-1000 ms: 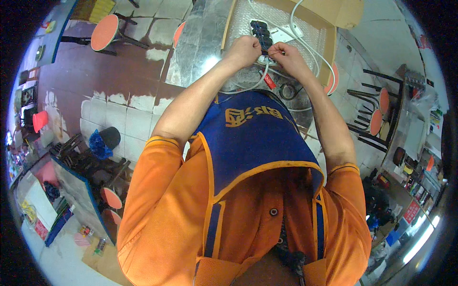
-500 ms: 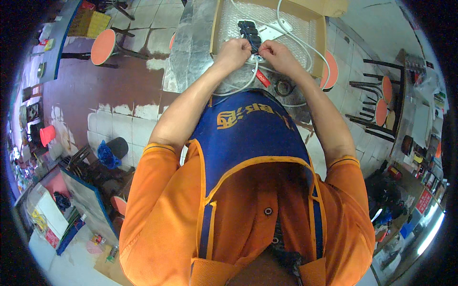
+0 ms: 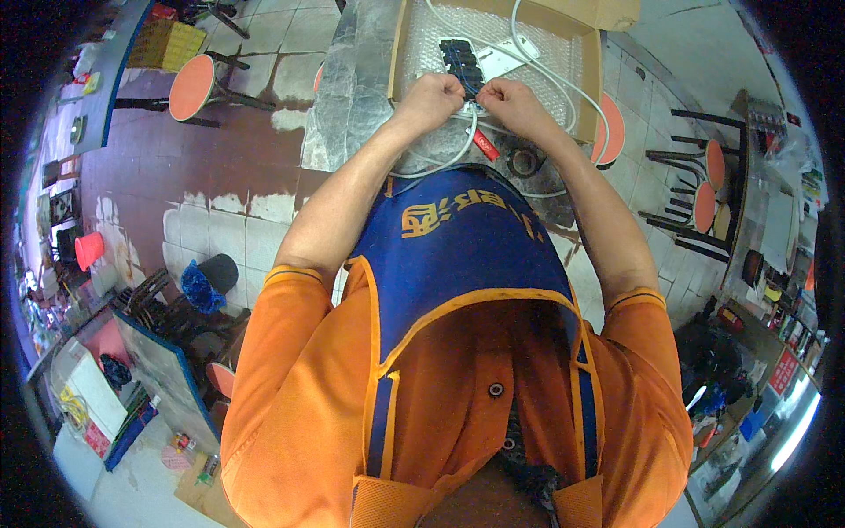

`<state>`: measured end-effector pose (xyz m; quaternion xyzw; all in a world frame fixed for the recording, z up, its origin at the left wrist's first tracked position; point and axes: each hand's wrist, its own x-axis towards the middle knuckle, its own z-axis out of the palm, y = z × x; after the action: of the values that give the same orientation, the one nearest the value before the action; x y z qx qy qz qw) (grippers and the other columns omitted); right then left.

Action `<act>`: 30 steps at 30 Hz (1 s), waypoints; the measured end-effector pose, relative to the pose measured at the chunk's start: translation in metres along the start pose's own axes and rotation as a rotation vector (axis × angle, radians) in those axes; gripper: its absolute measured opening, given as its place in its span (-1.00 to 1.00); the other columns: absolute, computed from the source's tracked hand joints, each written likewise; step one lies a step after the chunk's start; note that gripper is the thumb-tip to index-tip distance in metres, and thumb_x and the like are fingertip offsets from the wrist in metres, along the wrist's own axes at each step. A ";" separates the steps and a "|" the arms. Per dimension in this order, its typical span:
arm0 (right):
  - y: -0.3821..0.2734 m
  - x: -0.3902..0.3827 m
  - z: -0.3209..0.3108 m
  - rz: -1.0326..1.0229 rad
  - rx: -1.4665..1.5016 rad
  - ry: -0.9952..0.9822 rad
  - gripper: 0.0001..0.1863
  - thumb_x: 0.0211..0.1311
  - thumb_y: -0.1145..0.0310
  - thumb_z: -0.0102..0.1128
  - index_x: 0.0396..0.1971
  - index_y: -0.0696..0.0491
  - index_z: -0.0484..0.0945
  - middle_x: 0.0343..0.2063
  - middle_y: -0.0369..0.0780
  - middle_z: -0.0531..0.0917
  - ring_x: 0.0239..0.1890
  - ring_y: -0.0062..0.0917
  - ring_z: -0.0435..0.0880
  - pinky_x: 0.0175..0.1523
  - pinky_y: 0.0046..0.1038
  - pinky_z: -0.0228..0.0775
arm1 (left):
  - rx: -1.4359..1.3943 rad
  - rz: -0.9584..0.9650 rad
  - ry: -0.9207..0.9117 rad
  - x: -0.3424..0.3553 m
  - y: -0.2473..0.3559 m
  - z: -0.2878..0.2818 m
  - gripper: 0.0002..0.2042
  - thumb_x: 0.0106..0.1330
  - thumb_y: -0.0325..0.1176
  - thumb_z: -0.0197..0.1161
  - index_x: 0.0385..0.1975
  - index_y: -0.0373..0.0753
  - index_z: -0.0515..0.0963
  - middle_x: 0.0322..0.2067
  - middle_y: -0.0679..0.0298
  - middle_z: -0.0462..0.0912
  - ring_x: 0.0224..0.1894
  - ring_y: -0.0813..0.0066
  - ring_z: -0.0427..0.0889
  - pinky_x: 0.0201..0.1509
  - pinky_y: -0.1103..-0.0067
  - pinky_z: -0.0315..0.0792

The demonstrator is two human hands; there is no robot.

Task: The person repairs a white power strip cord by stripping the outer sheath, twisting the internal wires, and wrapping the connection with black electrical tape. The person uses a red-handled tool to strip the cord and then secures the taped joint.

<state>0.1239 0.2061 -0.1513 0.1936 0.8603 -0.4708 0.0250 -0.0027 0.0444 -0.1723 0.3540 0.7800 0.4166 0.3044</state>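
Note:
My left hand [image 3: 433, 104] and my right hand [image 3: 512, 110] meet at the lower end of a black segmented electrical strip [image 3: 457, 60] with thin blue wire on it. Both have fingertips pinched, on a small part I cannot make out. A thick pale grey cable [image 3: 467, 139] runs down from between them and loops. The strip lies in an open cardboard box [image 3: 590, 77] lined with bubble wrap, beside a white plate [image 3: 502, 55]. Below the box are a small red packet [image 3: 484, 146] and a dark ring [image 3: 525, 162], perhaps a tape roll, on the marbled table [image 3: 343, 88].
Round orange stools [image 3: 192, 86] stand around the table, with orange chairs [image 3: 704, 207] and a cluttered counter [image 3: 775, 238] at the right. At the left are a blue-edged table [image 3: 121, 62], a yellow crate [image 3: 163, 44], a bucket with a blue bag [image 3: 204, 286] and a leaning board [image 3: 163, 370].
The view has shifted, so the box and hands sit further left in the picture than a second ago. The fingers stay pinched at the strip's lower end, with little other movement.

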 end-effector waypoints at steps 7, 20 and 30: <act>0.009 0.004 -0.002 -0.007 -0.007 -0.042 -0.76 0.28 0.26 0.23 -0.27 0.14 0.69 -0.53 -0.37 0.62 -0.47 -0.71 0.48 -0.34 -0.53 0.37 | 0.036 0.008 -0.036 0.004 0.001 0.001 -0.84 0.20 -0.31 0.30 -0.32 -0.23 0.69 -0.46 0.16 0.71 -0.38 0.46 0.66 -0.24 0.46 0.52; 0.005 0.004 0.000 -0.025 0.104 -0.087 -0.84 0.25 0.35 0.27 -0.30 0.13 0.68 -0.54 -0.42 0.59 -0.50 -0.76 0.41 -0.39 -0.59 0.30 | -0.025 -0.031 -0.098 0.001 0.006 -0.005 -0.85 0.22 -0.34 0.28 -0.31 -0.26 0.67 -0.51 0.26 0.64 -0.41 0.58 0.55 -0.27 0.51 0.47; -0.013 0.003 0.002 -0.178 -0.089 0.021 -0.85 0.13 0.38 0.35 -0.35 0.11 0.62 -0.64 -0.33 0.49 -0.56 -0.67 0.40 -0.42 -0.52 0.29 | -0.089 -0.018 -0.107 0.007 -0.009 0.003 -0.90 0.27 -0.40 0.26 -0.32 -0.24 0.66 -0.54 0.42 0.59 -0.50 0.69 0.49 -0.41 0.61 0.41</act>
<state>0.1162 0.1990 -0.1422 0.1201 0.8945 -0.4303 -0.0174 -0.0071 0.0473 -0.1830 0.3549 0.7465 0.4286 0.3647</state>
